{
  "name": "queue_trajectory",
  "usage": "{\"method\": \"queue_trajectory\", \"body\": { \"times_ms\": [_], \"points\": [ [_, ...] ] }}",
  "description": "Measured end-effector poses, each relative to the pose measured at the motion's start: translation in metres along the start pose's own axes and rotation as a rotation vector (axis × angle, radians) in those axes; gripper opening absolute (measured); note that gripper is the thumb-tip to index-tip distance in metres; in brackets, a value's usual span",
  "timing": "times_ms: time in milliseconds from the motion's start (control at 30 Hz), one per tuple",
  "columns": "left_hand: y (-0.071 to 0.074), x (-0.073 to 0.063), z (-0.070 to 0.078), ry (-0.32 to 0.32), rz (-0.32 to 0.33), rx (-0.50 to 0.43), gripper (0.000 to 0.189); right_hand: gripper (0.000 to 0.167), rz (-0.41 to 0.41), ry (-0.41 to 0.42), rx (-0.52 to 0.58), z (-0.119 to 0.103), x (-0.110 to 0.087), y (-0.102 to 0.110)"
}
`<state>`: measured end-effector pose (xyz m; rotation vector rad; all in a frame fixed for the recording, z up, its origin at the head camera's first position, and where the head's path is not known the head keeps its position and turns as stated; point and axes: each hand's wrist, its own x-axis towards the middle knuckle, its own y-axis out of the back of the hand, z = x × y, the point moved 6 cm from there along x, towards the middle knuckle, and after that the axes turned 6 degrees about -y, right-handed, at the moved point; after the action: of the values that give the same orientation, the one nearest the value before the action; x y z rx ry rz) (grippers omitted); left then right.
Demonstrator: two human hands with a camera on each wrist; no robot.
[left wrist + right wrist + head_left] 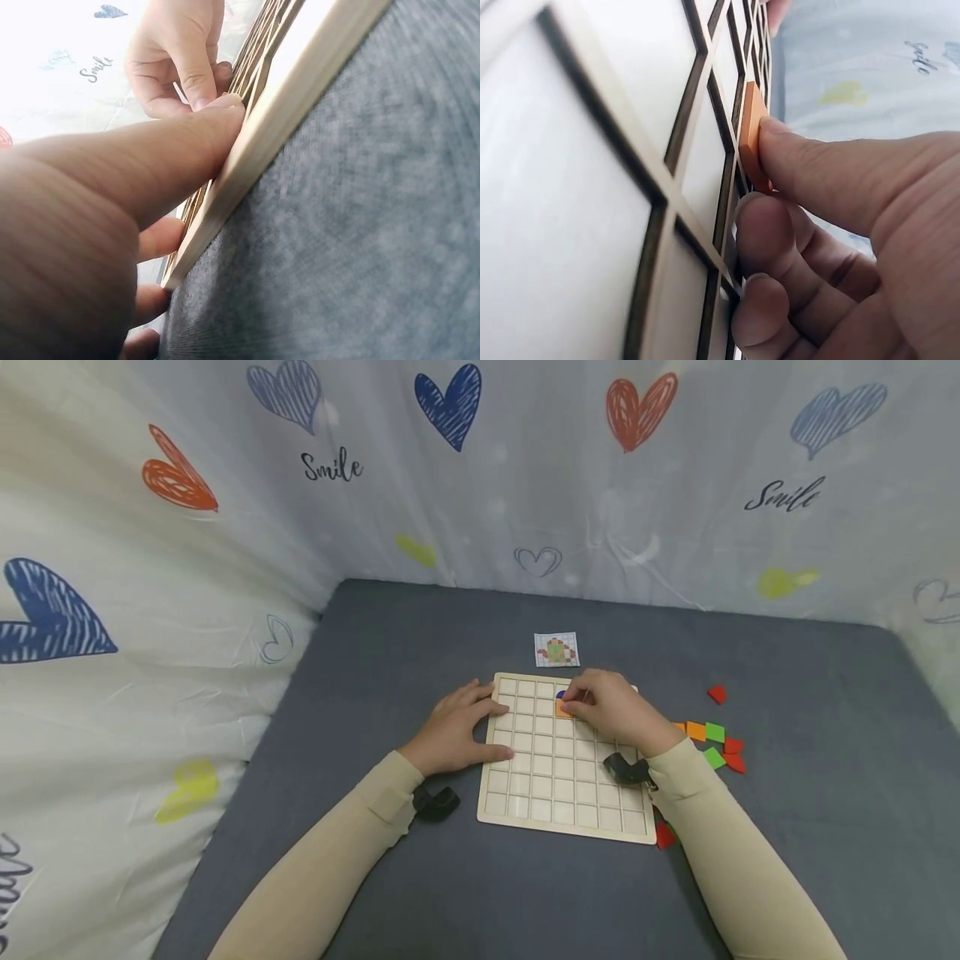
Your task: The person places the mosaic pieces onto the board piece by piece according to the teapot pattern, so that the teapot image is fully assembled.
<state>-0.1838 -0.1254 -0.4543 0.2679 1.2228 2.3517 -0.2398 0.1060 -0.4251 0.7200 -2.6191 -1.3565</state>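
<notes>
A wooden grid board (562, 789) lies on the grey table. Spread along its left edge is my left hand (450, 731), thumb and fingertips resting on the rim; the left wrist view shows the thumb (180, 142) on the board's side. My right hand (618, 710) is over the upper part of the grid, pinching an orange square tile (750, 131) between thumb and fingers. That tile stands slightly tilted at a grid cell. Just behind it, a dark blue piece (560, 694) sits in the grid, partly hidden by my right fingers.
A small picture card (557, 650) lies beyond the board. To the right are loose orange tiles (696, 732), green tiles (715, 732) and red pieces (733, 746), some hidden by my right arm. One red piece (717, 694) lies apart. A white curtain (525, 485) hangs behind.
</notes>
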Motion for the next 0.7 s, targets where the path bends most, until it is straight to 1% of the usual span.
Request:
{"method": "queue_trajectory", "body": {
  "times_ms": [267, 433, 700],
  "points": [
    [-0.0006, 0.0, 0.0008, -0.006, 0.001, 0.003, 0.073, 0.007, 0.047, -0.015, 0.02, 0.0025, -0.0015, 0.0017],
    [-0.0007, 0.0, 0.0006, -0.012, 0.001, 0.003, 0.073, 0.009, 0.048, -0.025, 0.035, 0.0022, -0.0018, 0.0024],
    [0.0, 0.0006, 0.0001, -0.014, 0.004, 0.01, 0.074, 0.011, 0.047, -0.018, 0.019, 0.0016, -0.0016, 0.0025]
  ]
}}
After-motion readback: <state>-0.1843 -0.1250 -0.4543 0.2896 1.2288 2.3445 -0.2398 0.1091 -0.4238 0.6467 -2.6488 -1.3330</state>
